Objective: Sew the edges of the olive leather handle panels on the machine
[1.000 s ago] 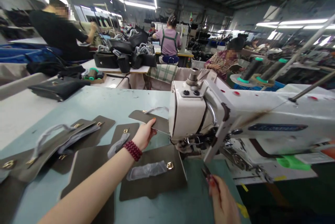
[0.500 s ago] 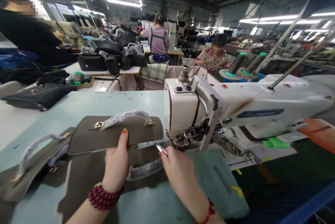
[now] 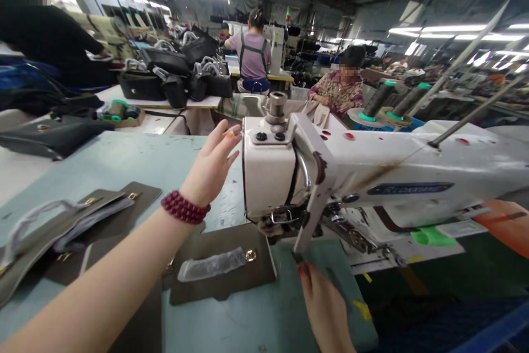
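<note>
My left hand (image 3: 212,163), with a dark red bead bracelet (image 3: 185,208), is raised beside the left face of the white sewing machine's head (image 3: 268,171). Its fingers are spread, and the fingertips are close to the casing. My right hand (image 3: 324,303) is low in front of the machine, fingers pinched at a small dark tip below the white guard bar (image 3: 309,215); what they hold is unclear. Between the hands lies an olive-brown panel (image 3: 215,240) with a plastic-wrapped handle (image 3: 212,265) and a gold fitting (image 3: 250,255).
More brown panels (image 3: 151,193) with wrapped handles overlap at left, partly behind my forearm. Dark bags (image 3: 144,86) fill a table beyond. Thread cones (image 3: 378,99) stand behind the machine. Several people work nearby, including one in a purple shirt (image 3: 254,53).
My left hand has let go of the panel it held and moved up to the machine head. My right hand has moved right and down; the snips it held no longer show clearly.
</note>
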Available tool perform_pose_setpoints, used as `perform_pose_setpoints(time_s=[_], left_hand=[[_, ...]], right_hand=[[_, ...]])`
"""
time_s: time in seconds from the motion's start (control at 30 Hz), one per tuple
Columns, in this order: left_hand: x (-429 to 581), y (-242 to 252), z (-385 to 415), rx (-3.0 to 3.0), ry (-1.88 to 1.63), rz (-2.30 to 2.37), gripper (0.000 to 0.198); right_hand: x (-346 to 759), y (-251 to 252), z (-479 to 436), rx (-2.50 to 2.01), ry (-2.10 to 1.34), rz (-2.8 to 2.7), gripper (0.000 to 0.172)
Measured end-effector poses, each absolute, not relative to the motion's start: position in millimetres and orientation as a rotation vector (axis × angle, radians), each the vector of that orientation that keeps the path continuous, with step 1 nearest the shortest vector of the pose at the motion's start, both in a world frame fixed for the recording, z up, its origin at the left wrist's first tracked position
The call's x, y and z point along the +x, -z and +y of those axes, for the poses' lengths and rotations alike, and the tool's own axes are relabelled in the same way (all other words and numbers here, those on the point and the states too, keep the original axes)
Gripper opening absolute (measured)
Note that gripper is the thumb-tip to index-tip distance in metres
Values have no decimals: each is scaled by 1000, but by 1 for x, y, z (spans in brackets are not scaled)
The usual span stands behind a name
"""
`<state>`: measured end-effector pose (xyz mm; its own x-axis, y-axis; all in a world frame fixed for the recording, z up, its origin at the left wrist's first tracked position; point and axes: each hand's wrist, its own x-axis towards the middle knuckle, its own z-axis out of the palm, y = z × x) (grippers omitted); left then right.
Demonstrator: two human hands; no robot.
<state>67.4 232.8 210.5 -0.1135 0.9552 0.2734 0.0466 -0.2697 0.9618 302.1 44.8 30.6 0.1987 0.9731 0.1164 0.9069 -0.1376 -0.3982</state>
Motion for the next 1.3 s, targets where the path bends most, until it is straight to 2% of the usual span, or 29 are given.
perform_pose_setpoints(time_s=[0.07, 0.1, 0.17, 0.23, 0.3, 0.37, 0.43, 0.57, 0.8, 0.87, 1.07, 1.3], left_hand=[[56, -194, 183, 1505, -1579, 1279, 26], [46, -175, 152, 1661, -1529, 1350, 17], [25, -125, 89, 2042, -1238, 1238, 14], [10, -75, 45, 2257, -1104, 1281, 24], [8, -40, 32, 2429, -932, 1407, 49], [17, -28, 47, 2527, -794, 1497, 70], [30, -32, 78, 2568, -763, 1568, 75], [35, -64, 131, 2844, -669, 1313, 58], [27, -116, 138, 3064, -513, 1221, 50], [29, -120, 135, 3050, -492, 1248, 47], [33, -110, 137, 3094, -305, 1378, 57], [34, -117, 149, 3009, -306, 1329, 43]], right_hand=[[296, -30, 57, -2069, -36, -1809, 37], [292, -33, 61, -2017, 8, -1821, 37], [284, -43, 67, -1872, -82, -1831, 37], [273, -55, 69, -1701, -326, -1812, 37], [260, -66, 69, -1568, -538, -1759, 35], [245, -74, 70, -1514, -660, -1709, 32], [232, -79, 72, -1538, -707, -1676, 32], [216, -85, 74, -1555, -816, -1561, 35], [212, -87, 73, -1347, -1158, -1248, 42], [213, -82, 73, -1332, -1198, -1222, 41], [215, -79, 76, -1358, -1223, -1189, 40], [214, -82, 90, -1388, -1159, -1181, 47]])
